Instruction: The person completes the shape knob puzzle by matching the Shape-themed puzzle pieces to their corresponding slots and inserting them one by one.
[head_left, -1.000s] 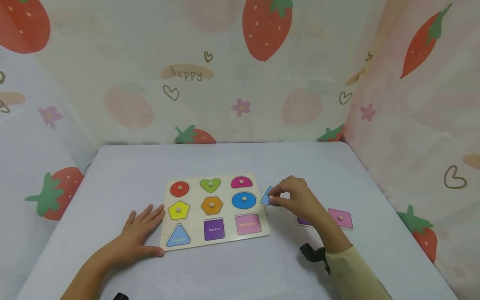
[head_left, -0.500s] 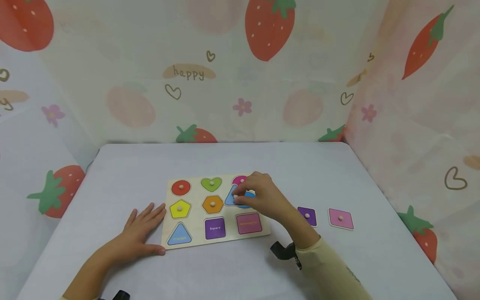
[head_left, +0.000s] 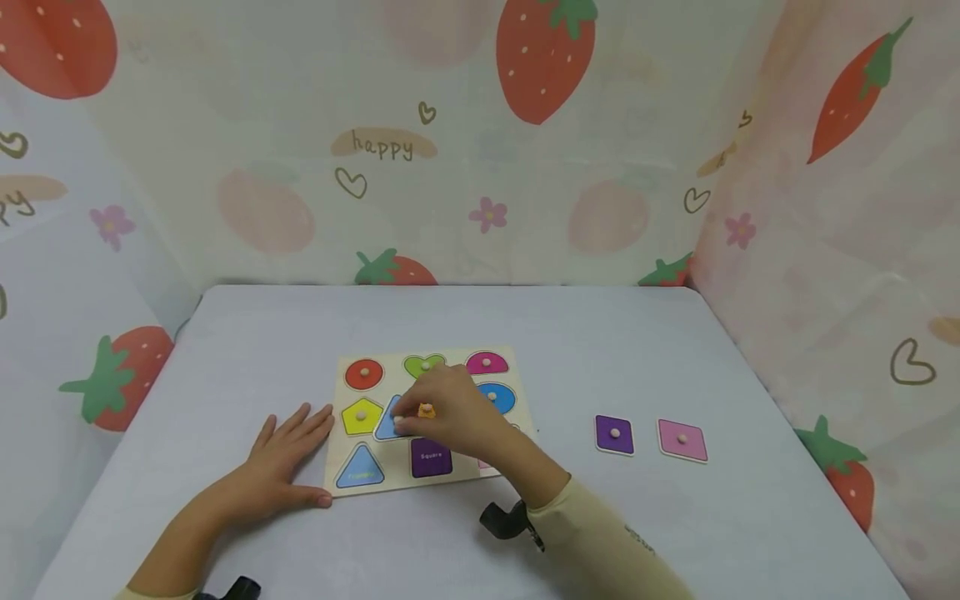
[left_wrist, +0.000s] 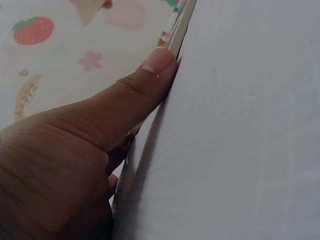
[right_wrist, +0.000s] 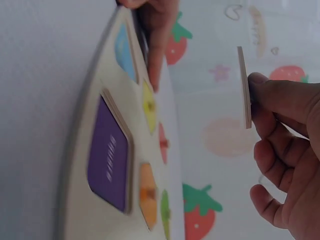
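Note:
Between thumb and fingers my right hand (head_left: pixel 453 414) pinches the knob of a blue triangle piece (head_left: pixel 386 421). In the right wrist view that piece (right_wrist: pixel 244 87) appears edge-on, held above the wooden puzzle board (right_wrist: pixel 75 205). My left hand (head_left: pixel 281 467) lies flat on the table with spread fingers, its fingertips and thumb at the left edge of the board (head_left: pixel 393 479). On the board, the triangle recess (head_left: pixel 361 467) and the purple square recess (head_left: pixel 431 458) hold no pieces. Part of the pink rectangle recess is hidden behind my right wrist.
A purple square piece (head_left: pixel 614 434) and a pink rectangle piece (head_left: pixel 682 439) lie on the table right of the board. Knobbed pieces fill the board's upper rows, among them a red circle (head_left: pixel 364 375) and a yellow pentagon (head_left: pixel 362 416). A strawberry-print curtain (head_left: pixel 465 92) stands behind.
My right hand has carried the blue triangle piece leftward, from the board's right edge to over its left-middle part. The left hand has stayed at the board's left edge.

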